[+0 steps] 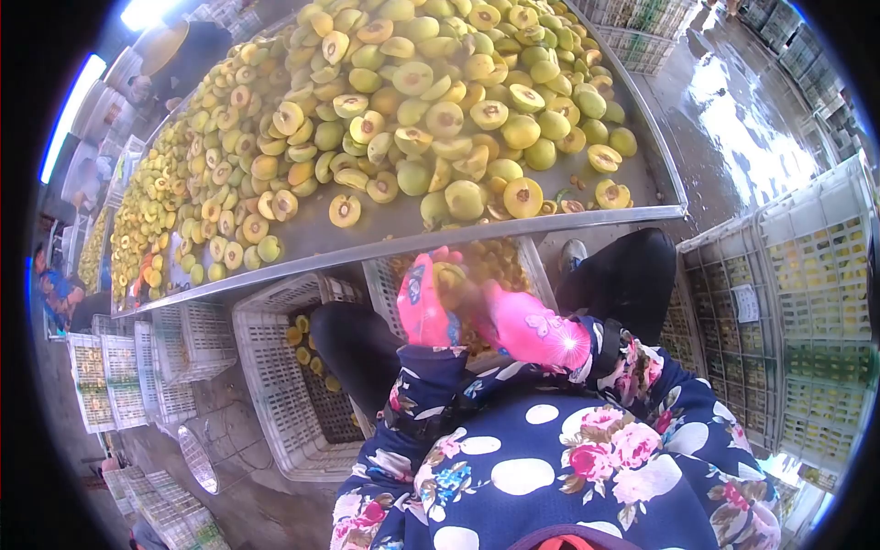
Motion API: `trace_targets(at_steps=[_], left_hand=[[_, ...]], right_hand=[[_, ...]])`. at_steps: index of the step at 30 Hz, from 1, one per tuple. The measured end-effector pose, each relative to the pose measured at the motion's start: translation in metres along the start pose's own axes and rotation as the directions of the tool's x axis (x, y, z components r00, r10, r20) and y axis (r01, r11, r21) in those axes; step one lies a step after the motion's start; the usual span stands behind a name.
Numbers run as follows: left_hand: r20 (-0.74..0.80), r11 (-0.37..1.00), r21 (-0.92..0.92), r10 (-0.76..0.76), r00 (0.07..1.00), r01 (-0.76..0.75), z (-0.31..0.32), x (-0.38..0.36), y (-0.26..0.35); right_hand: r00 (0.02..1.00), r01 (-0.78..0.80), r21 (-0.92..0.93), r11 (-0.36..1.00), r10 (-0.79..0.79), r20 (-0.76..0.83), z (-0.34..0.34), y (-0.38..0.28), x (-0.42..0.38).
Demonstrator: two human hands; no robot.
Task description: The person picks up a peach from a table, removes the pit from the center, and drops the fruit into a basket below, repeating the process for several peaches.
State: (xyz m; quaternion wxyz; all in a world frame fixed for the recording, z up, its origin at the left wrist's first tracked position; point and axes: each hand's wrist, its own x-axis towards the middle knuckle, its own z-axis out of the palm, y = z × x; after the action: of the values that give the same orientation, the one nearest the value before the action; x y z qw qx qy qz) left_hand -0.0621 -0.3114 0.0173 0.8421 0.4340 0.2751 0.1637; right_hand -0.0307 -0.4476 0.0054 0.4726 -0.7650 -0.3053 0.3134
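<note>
Both of my hands wear pink gloves and are close together over a white crate point(380, 273) between my knees. My left hand point(426, 302) has its fingers curled round a yellow-green stone fruit point(449, 280), blurred by motion. Right beside it, my right hand point(532, 325) has its fingers bent in toward the fruit; their tips are smeared, and I cannot tell what they hold. Small yellowish-brown pieces point(504, 259) lie in the crate below. In front, a metal-edged table point(312, 215) carries a big heap of stone fruit point(412, 101), many cut in half with brown centres showing.
Left of my leg stands a white crate point(266, 394) with several fruit halves point(307, 344) inside. Stacked fruit-filled crates point(770, 302) rise at the right. More crates point(119, 376) stand on the left. The table's metal rim point(550, 222) runs just beyond my hands. The floor point(724, 119) is wet.
</note>
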Motion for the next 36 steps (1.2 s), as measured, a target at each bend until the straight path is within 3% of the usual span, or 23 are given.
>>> trace_targets(at_steps=[3,6,9,11,13,16,18,21,23,25,28,30,32,34,36], left_hand=[[-0.062,0.996,0.087,0.019,0.998,-0.013,-0.002,0.007,-0.007],[-0.08,0.993,0.12,0.031,0.996,-0.021,-0.01,0.014,-0.018],[-0.126,0.993,0.121,0.017,0.992,-0.001,-0.007,0.015,-0.018],[-0.151,0.992,0.125,0.013,0.988,0.006,-0.006,0.014,-0.021],[-0.154,0.991,0.136,0.027,0.988,-0.006,-0.011,0.017,-0.026],[-0.142,0.976,0.215,0.067,0.988,-0.035,-0.017,0.023,-0.031],[-0.17,0.98,0.196,0.076,0.983,-0.042,-0.018,0.025,-0.034],[-0.183,0.981,0.188,0.078,0.98,-0.043,-0.024,0.028,-0.038],[-0.192,0.979,0.197,0.098,0.976,-0.06,-0.027,0.03,-0.041],[-0.211,0.972,0.212,0.141,0.967,-0.096,-0.031,0.032,-0.046],[-0.258,0.976,0.198,0.137,0.956,-0.086,-0.034,0.039,-0.049],[-0.278,0.993,0.105,0.082,0.957,-0.055,-0.037,0.043,-0.05],[-0.293,0.996,0.081,0.063,0.954,-0.041,-0.039,0.043,-0.051],[-0.299,0.991,0.123,0.081,0.951,-0.046,-0.039,0.041,-0.052],[-0.285,0.988,0.14,0.1,0.953,-0.062,-0.043,0.043,-0.056]], right_hand=[[0.998,0.053,0.183,0.982,-0.055,0.006,0.016,0.044,0.007],[0.994,0.107,0.074,0.992,-0.108,0.006,0.01,0.044,0.003],[0.991,-0.067,0.121,0.99,0.053,0.121,-0.002,0.028,0.004],[0.977,-0.115,0.026,0.993,0.108,0.187,-0.008,0.018,0.004],[0.975,-0.011,-0.273,0.962,0.07,0.209,-0.012,0.008,0.004],[0.977,0.029,-0.418,0.908,0.062,0.203,-0.011,0.007,0.009],[0.956,-0.152,-0.166,0.974,0.187,0.225,-0.016,-0.006,0.009],[0.954,-0.164,0.092,0.982,0.134,0.269,-0.002,0.026,0.015],[0.964,-0.073,-0.069,0.995,0.088,0.25,0.004,0.036,0.019],[0.976,0.018,-0.503,0.864,0.094,0.196,0.005,0.028,0.023],[0.972,-0.035,-0.39,0.92,0.123,0.202,0.006,0.028,0.029],[0.959,-0.151,0.05,0.987,0.135,0.248,0.011,0.036,0.03],[0.951,-0.176,0.085,0.981,0.147,0.273,0.014,0.039,0.03],[0.948,-0.098,-0.293,0.951,0.179,0.264,0.003,0.013,0.032],[0.917,-0.168,-0.322,0.932,0.268,0.296,-0.002,0.004,0.034]])
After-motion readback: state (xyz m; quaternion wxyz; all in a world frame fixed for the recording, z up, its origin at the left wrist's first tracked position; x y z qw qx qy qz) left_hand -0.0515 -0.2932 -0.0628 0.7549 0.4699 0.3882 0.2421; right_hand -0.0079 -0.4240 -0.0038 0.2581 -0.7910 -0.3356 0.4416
